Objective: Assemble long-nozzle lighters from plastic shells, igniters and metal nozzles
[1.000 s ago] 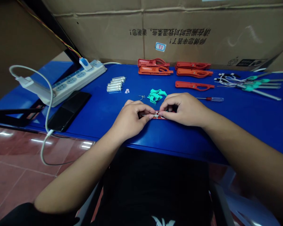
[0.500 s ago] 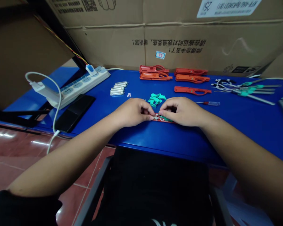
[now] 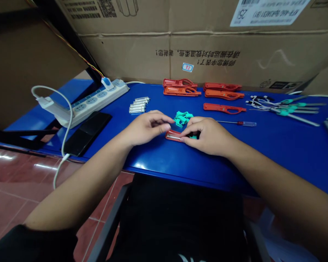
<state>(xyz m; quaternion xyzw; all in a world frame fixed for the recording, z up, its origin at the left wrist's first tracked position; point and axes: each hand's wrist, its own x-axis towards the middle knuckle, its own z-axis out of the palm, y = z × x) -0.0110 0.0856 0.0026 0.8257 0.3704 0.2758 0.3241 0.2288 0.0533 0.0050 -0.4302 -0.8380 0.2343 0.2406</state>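
Note:
A red plastic shell [image 3: 170,135] lies on the blue table near its front edge, with a silvery metal part inside its left end. My right hand [image 3: 206,135] covers the shell's right side, its thumb and fingers closed on the shell or a part in it; the fingertips hide which. Left of the shell, my left hand [image 3: 149,128] holds nothing, its thumb and forefinger apart. Several green plastic pieces [image 3: 182,118] are heaped just behind the shell. A bit of green also shows beside my right fingers.
Behind are red and orange shells [image 3: 224,108], a screwdriver [image 3: 246,123], wired metal rods [image 3: 291,108] and silvery cylinders [image 3: 138,105]. A power strip [image 3: 98,97] and black phone [image 3: 88,133] lie left. A cardboard box [image 3: 142,54] stands along the back.
My left hand has let go of the part in the shell and moved left, its fingers opening. The shell's left end now shows. My right hand stays at the shell.

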